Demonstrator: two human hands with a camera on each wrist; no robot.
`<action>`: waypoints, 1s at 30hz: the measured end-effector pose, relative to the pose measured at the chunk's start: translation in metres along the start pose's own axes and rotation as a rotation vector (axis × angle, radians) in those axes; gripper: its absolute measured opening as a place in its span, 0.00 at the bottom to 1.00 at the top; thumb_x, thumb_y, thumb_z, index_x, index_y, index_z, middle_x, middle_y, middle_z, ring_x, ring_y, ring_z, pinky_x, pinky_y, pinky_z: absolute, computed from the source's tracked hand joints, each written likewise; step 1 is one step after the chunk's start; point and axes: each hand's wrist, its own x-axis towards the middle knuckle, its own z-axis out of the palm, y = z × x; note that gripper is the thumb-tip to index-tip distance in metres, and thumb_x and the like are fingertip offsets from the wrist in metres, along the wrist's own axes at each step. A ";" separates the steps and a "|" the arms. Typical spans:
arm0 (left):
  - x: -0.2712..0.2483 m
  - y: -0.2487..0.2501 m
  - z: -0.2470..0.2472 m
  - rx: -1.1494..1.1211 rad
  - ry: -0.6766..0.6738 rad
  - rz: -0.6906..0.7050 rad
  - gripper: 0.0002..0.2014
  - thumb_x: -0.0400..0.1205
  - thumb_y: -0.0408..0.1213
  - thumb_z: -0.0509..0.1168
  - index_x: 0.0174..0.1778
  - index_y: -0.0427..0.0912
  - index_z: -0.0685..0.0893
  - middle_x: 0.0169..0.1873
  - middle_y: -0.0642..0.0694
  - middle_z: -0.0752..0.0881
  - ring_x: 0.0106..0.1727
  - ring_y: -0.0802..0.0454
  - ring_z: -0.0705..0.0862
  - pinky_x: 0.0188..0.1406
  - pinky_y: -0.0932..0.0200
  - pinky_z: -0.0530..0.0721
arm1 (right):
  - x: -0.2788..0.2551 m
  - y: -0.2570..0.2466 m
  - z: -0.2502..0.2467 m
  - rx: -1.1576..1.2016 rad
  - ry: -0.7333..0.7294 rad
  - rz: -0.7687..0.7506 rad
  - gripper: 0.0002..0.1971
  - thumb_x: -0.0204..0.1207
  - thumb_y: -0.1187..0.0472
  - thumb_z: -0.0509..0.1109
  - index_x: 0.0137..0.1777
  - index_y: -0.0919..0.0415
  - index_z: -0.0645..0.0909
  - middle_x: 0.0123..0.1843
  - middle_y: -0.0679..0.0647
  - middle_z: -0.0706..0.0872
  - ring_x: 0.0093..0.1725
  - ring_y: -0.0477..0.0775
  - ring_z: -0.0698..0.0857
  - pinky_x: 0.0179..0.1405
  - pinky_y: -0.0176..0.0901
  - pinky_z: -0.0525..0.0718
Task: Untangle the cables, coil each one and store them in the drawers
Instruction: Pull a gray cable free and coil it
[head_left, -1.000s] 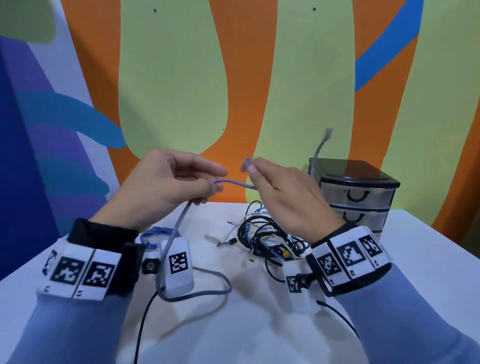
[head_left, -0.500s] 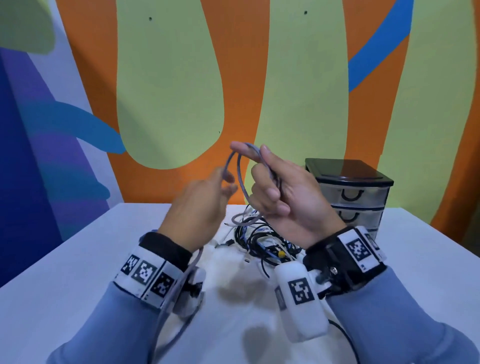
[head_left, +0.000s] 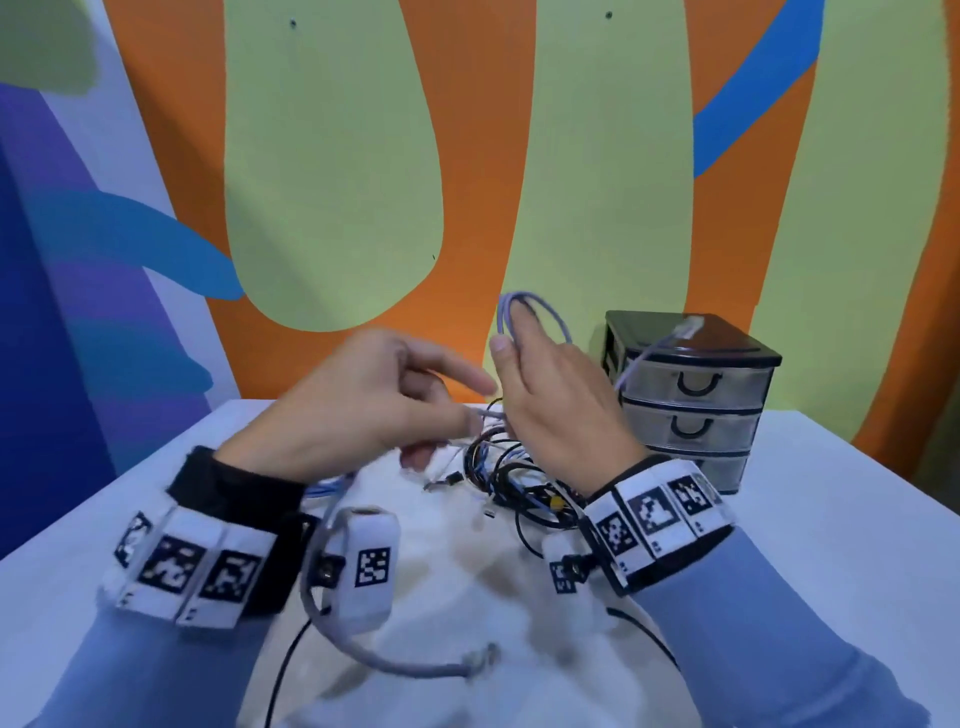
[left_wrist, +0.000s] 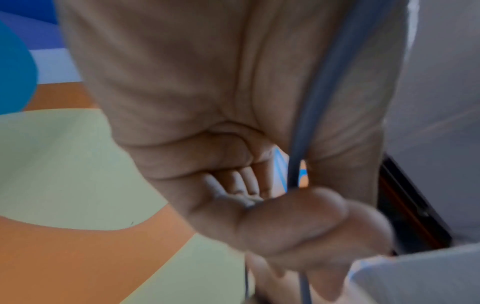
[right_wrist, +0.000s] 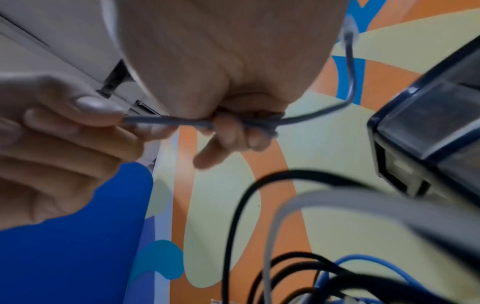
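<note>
White tabletop (head_left: 831, 545) carries an unsorted black-and-blue cable tangle (head_left: 514, 467); right hand (head_left: 556, 400) grips partly coiled grey cable (head_left: 535, 306), left hand (head_left: 363, 405) apparently pinching its slack, drawers (head_left: 691, 384) unopened.

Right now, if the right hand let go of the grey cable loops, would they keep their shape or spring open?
Probably spring open: the grey cable arcs smoothly above the right hand, and its plug end sticks out unsupported, so it looks springy. Likely light, since a pinch by the left hand holds it.

Grey-lilac cable (head_left: 535, 306); black, blue, white tangle (head_left: 511, 473); black-topped clear drawers (head_left: 691, 384); white table (head_left: 831, 519).
</note>
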 end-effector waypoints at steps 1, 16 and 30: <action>0.001 -0.002 -0.006 -0.050 0.065 0.035 0.12 0.76 0.29 0.82 0.55 0.39 0.94 0.24 0.39 0.86 0.25 0.46 0.78 0.29 0.60 0.79 | 0.000 0.002 -0.002 0.030 -0.029 0.012 0.11 0.95 0.48 0.51 0.60 0.53 0.70 0.33 0.51 0.78 0.36 0.63 0.79 0.36 0.60 0.73; 0.030 -0.047 -0.007 0.701 0.765 0.736 0.10 0.90 0.39 0.73 0.62 0.40 0.95 0.44 0.40 0.87 0.41 0.43 0.84 0.38 0.44 0.83 | -0.003 -0.008 -0.021 1.374 -0.468 0.157 0.17 0.94 0.53 0.54 0.41 0.55 0.68 0.25 0.47 0.58 0.23 0.46 0.50 0.22 0.42 0.46; 0.031 -0.028 0.024 -0.323 0.269 0.241 0.14 0.84 0.39 0.66 0.57 0.36 0.93 0.39 0.39 0.88 0.41 0.45 0.87 0.46 0.54 0.88 | -0.004 -0.011 -0.011 1.861 -0.346 0.360 0.21 0.92 0.47 0.56 0.35 0.51 0.66 0.24 0.45 0.49 0.18 0.45 0.46 0.14 0.35 0.48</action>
